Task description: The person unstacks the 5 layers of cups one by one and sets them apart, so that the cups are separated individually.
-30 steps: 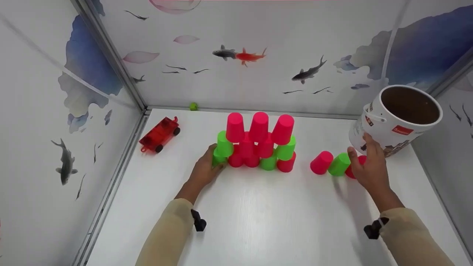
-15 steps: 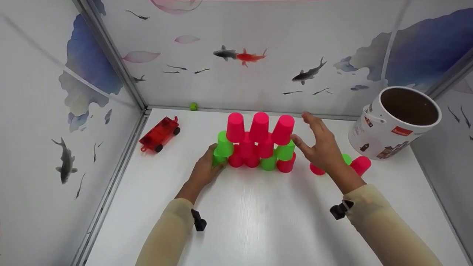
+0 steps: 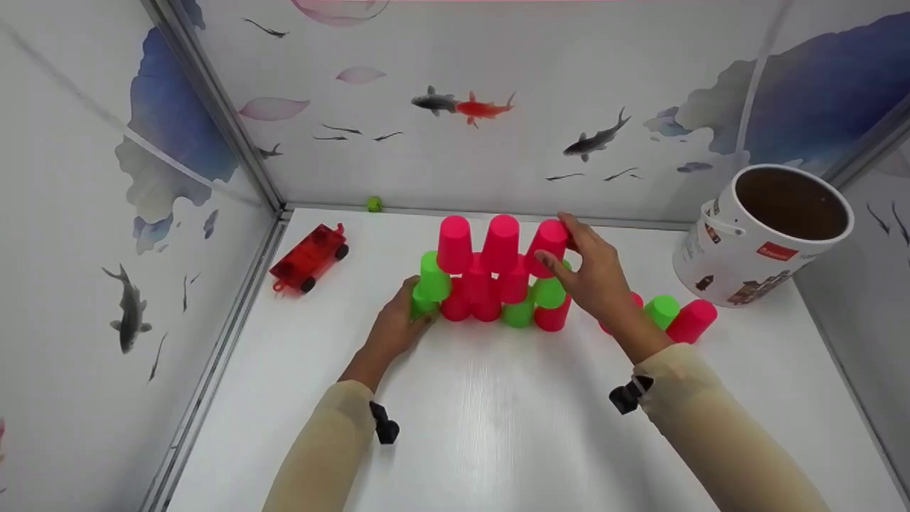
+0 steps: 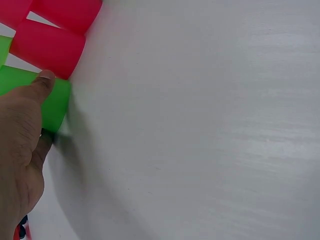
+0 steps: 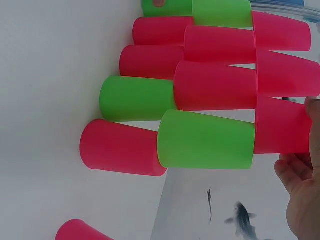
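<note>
Upside-down pink and green cups form a three-level stack in the middle of the white table [image 3: 469,412]. My left hand [image 3: 391,323] grips the green cup [image 3: 421,306] at the stack's lower left corner; in the left wrist view the thumb lies on this green cup [image 4: 57,102]. On the top level stand three pink cups. The rightmost pink cup [image 3: 549,240] is between the thumb and fingers of my right hand [image 3: 597,281]. The right wrist view shows that pink cup [image 5: 280,127] above a green cup [image 5: 207,140], its narrow end between the fingertips.
Right of the stack, loose cups lie on the table, a green cup [image 3: 662,310] and a pink cup [image 3: 693,321] among them. A white bucket [image 3: 718,263] stands at the back right, a red toy cart [image 3: 309,257] at the back left. Walls enclose the table.
My right hand has moved left from the loose cups beside the bucket to the stack's top right cup and closed its fingers around it. The left hand has stayed in place.
</note>
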`<action>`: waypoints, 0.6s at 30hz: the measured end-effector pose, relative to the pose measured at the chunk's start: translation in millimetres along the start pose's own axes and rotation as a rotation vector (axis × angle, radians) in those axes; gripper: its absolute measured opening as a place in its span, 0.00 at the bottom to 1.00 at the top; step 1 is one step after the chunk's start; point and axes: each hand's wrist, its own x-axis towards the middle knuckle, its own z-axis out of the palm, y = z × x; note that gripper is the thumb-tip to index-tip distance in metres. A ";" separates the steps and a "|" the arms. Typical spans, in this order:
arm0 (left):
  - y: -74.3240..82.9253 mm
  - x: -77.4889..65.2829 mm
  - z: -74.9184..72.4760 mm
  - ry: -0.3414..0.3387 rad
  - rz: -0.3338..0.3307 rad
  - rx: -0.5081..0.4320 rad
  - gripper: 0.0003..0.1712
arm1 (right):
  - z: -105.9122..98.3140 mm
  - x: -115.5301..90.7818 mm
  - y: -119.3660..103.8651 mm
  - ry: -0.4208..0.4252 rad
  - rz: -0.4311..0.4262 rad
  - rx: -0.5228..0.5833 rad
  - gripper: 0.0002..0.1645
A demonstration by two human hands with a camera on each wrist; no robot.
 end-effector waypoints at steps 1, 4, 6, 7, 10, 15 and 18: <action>0.3 0.3 0.3 0.000 0.003 -0.003 0.46 | -0.4 -0.1 -0.3 0.004 0.001 -0.001 0.48; 0.9 1.0 0.5 -0.004 0.011 -0.019 0.46 | -3.2 -0.6 -0.8 0.025 -0.016 -0.003 0.47; 0.8 1.7 1.1 -0.007 0.014 -0.022 0.46 | -6.8 -1.2 -0.8 0.040 -0.033 -0.002 0.46; 0.8 1.9 1.3 -0.009 0.016 -0.024 0.46 | -9.1 -1.8 -0.7 0.048 -0.041 -0.002 0.45; 0.4 2.2 1.5 -0.012 0.020 -0.020 0.46 | -17.6 -4.4 1.1 0.072 -0.053 -0.013 0.44; -0.9 1.5 0.7 -0.006 0.023 -0.020 0.46 | -33.6 -11.3 10.6 0.107 -0.044 -0.038 0.44; -1.4 0.8 0.4 -0.011 0.026 -0.014 0.46 | -43.5 -18.6 18.8 0.128 -0.020 -0.053 0.44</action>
